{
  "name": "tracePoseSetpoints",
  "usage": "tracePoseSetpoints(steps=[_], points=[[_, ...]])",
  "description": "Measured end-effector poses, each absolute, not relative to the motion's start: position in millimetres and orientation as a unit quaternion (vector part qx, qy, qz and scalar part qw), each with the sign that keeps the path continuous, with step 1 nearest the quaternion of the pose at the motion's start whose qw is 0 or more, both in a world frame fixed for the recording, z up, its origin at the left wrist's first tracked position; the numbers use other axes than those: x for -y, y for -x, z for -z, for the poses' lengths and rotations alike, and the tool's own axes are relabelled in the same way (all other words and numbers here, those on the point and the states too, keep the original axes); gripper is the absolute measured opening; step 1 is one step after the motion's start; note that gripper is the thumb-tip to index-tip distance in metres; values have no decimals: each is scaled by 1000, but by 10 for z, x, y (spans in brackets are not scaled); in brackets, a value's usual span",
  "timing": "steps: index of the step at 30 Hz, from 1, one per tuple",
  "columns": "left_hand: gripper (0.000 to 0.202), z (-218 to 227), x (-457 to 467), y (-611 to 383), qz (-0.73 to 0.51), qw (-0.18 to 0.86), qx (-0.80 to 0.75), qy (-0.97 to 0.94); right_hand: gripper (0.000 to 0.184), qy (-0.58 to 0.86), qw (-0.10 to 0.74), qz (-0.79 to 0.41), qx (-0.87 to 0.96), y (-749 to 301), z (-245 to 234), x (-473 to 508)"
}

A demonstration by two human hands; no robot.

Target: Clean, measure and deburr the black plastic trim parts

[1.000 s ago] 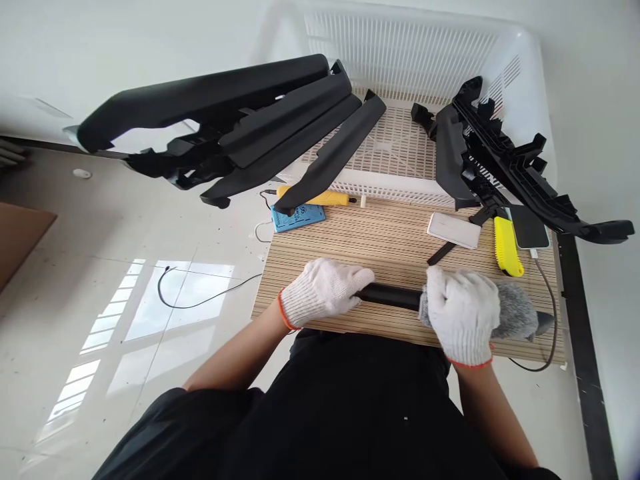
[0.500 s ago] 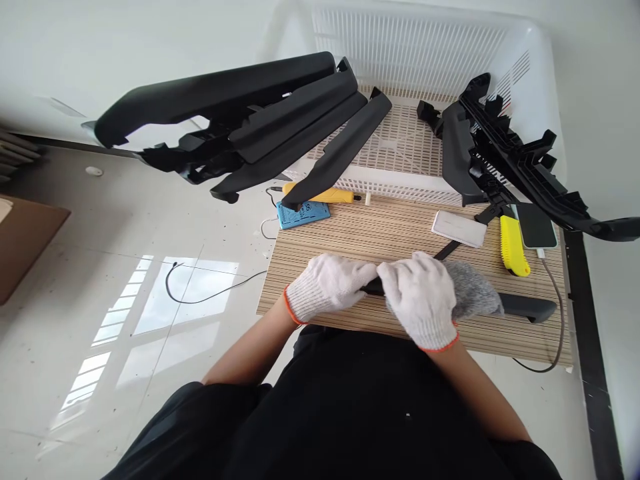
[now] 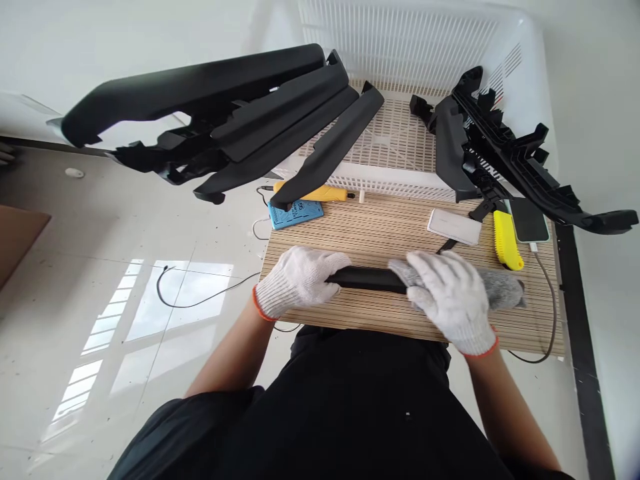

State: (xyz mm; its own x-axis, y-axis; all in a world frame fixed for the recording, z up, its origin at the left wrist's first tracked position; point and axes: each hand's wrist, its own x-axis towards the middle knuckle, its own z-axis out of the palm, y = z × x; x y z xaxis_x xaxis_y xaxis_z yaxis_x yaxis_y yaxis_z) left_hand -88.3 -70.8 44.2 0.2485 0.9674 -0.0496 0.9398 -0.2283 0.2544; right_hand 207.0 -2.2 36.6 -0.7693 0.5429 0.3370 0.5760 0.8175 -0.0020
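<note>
The tabletop [image 3: 365, 237], finely striped like wood, sat above a glossy pale tiled floor [image 3: 200, 360] reflecting windows. Parallel to its near edge ran a long black part [image 3: 373, 279]. Toward the left edge, the gloved left hand [image 3: 303, 281] had its fingers closed around the part's left end. Toward the right edge, the gloved right hand [image 3: 450, 297] lay over a grey cloth [image 3: 500, 288] covering the part, fingers partly open and slightly bent; how firmly they gripped could not be told. A white basket [image 3: 400, 40] stood at the far edge, black pieces [image 3: 283, 110] jutting past its sides. A phone [image 3: 530, 221] and yellow brush [image 3: 507, 241] lay near the far right corner, a blue device [image 3: 296, 215] near the far left.
</note>
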Motion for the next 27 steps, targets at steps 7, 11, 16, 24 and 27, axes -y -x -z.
tracePoseSetpoints(steps=[7,11,16,24,27], points=[[20,-434,626,715,-81,152,-607,-776,51,276,152,-34,949,-1296,-493,305],[31,-530,660,837,-44,140,-621,-770,50,236,160,-59,957,-1670,-510,75],[35,-667,707,994,14,160,-654,-739,40,262,132,-74,953,-2500,-541,-249],[31,-631,622,813,32,200,-635,-746,44,285,126,-82,947,-2054,-560,-75],[29,-595,626,815,57,219,-626,-746,44,254,114,-126,952,-1924,-550,-42]])
